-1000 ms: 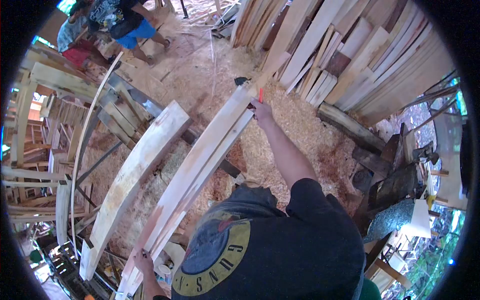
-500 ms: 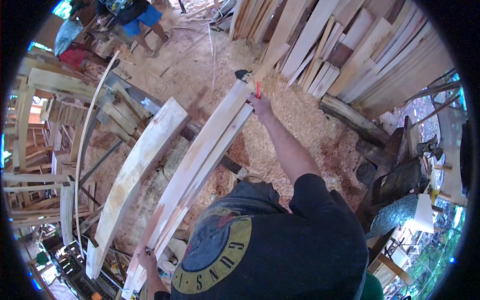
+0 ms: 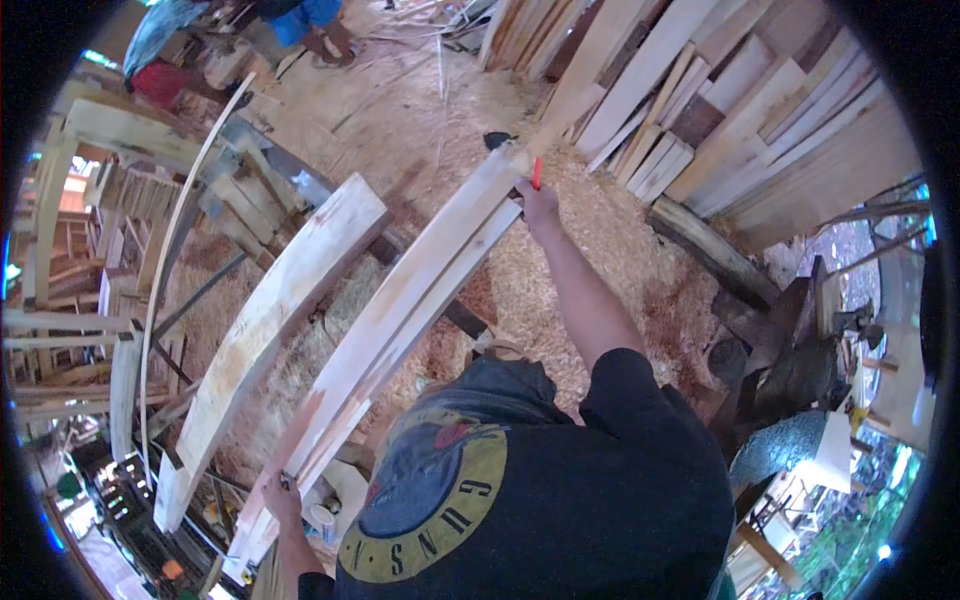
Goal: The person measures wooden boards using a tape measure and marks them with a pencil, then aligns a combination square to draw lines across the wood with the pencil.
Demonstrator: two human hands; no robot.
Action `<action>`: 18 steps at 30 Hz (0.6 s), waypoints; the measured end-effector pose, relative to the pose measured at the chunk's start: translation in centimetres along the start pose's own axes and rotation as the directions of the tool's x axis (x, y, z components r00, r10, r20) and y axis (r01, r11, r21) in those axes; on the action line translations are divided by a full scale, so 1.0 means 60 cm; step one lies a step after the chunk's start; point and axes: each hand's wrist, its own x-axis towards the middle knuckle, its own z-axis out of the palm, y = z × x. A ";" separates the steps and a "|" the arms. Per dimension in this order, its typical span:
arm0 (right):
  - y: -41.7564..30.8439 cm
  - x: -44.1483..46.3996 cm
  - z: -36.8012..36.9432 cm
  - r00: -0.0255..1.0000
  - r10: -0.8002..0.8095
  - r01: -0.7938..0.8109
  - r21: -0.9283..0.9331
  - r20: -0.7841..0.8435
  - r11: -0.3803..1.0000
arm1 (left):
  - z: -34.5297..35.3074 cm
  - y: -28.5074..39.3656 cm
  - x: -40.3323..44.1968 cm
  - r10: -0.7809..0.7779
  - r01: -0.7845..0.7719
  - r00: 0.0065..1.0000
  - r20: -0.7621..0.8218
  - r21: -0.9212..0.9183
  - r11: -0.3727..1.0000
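A long pale wooden beam (image 3: 400, 290) runs diagonally before me, with a narrower wooden strip (image 3: 432, 308) along its near side. At the far end, my right hand (image 3: 541, 208) is closed around a red pencil (image 3: 537, 172) that points upward; its fingers touch the end of the strip. Near the lower end, my left hand (image 3: 282, 497) rests against the wood with curled fingers. A small dark spot shows between them, too small to name. To the left lies a thick curved timber (image 3: 270, 325), apart from both hands.
Planks (image 3: 725, 110) lean in a stack at the upper right. A thin bent strip (image 3: 170, 260) stands at the left. Wood shavings (image 3: 590, 265) cover the ground. Two people work at the upper left, one in blue shorts (image 3: 305, 20). A white container (image 3: 322, 518) sits near my left hand.
The view has shifted slightly, so the far scene sits higher and the beam's near end lies further left. Both hands keep their places along the wood, and the red pencil is still held.
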 end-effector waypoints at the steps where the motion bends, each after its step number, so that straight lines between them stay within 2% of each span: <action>1: 0.000 0.002 -0.003 1.000 0.014 -0.014 -0.007 0.006 1.000 | -0.003 0.002 -0.001 -0.018 0.018 1.000 0.011 0.003 1.000; 5: 0.013 0.015 -0.004 0.998 -0.064 0.060 -0.117 -0.029 0.991 | -0.018 0.009 0.002 -0.018 0.016 1.000 -0.018 -0.073 0.997; 7: 0.009 0.014 -0.009 0.998 -0.065 0.062 -0.163 -0.017 0.985 | -0.038 0.025 0.012 -0.112 0.119 0.993 0.049 -0.177 0.977; 8: 0.007 0.014 -0.014 0.981 -0.158 0.137 -0.170 -0.115 0.976 | -0.047 0.042 0.027 -0.144 0.160 0.986 0.084 -0.231 0.960; 10: 0.004 0.010 -0.029 0.891 -0.338 0.283 -0.213 -0.303 0.935 | -0.059 0.088 0.049 -0.105 0.154 0.986 0.128 -0.481 0.863; 11: 0.003 0.007 -0.026 0.823 -0.422 0.351 -0.243 -0.381 0.904 | -0.070 0.120 0.056 -0.089 0.158 0.985 0.145 -0.594 0.789; 13: -0.006 -0.030 -0.018 0.840 -0.503 0.469 -0.194 -0.205 0.862 | -0.135 0.228 0.074 -0.125 0.435 0.895 0.428 -0.774 0.460; 14: -0.013 -0.060 -0.019 0.832 -0.542 0.522 -0.164 -0.120 0.837 | -0.167 0.280 0.077 -0.057 0.478 0.873 0.484 -0.828 0.293; 15: -0.019 -0.099 -0.004 0.881 -0.470 0.442 -0.268 -0.048 0.856 | -0.188 0.325 0.081 0.024 0.517 0.852 0.523 -0.848 0.120; 16: -0.021 -0.146 0.025 0.923 -0.385 0.362 -0.372 0.013 0.855 | -0.193 0.354 0.087 0.179 0.538 0.830 0.527 -0.843 -0.016; 17: -0.018 -0.199 0.057 0.897 -0.432 0.431 -0.414 0.096 0.802 | -0.199 0.380 0.092 0.330 0.566 0.801 0.499 -0.811 -0.147; 18: -0.036 -0.272 0.091 0.935 -0.284 0.347 -0.397 0.211 0.849 | -0.219 0.414 0.094 0.403 0.570 0.785 0.471 -0.803 -0.172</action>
